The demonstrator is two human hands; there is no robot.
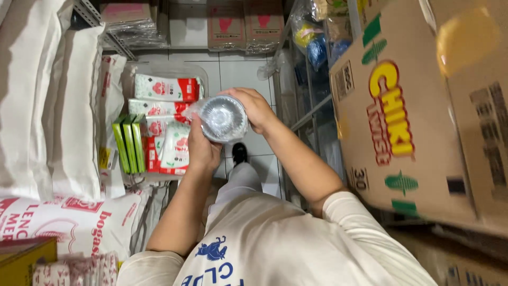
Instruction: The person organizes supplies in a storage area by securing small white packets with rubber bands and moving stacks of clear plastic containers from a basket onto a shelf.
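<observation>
Both of your hands hold one thing out in front of your chest: a stack of shiny round foil cups (223, 118) sealed in a clear plastic sleeve. Your left hand (201, 150) wraps the lower side from below, fingers curled against the wrap, and your right hand (255, 108) closes over the upper right rim. The stack sits between the two palms, raised above the tiled floor (233, 69), just right of the clear bin (164, 71) of red-and-white packets (166, 87) and the green boxes (129, 144).

Around you, the large things crowd in: a big cardboard carton (418, 116) hangs close on your right, and white sacks (53, 106) pile up on your left, so there is little room for your elbows.

The foil stack looks very light for its bulk. Thin foil of this sort likely dents under a pinch, so squeeze gently and press on the nested rims, where the layers stiffen one another, rather than on the open bowl facing you. The plastic sleeve looks slick and loose; it may slide over the cups, so a palm under the base seems safer than fingertips on the film alone.
</observation>
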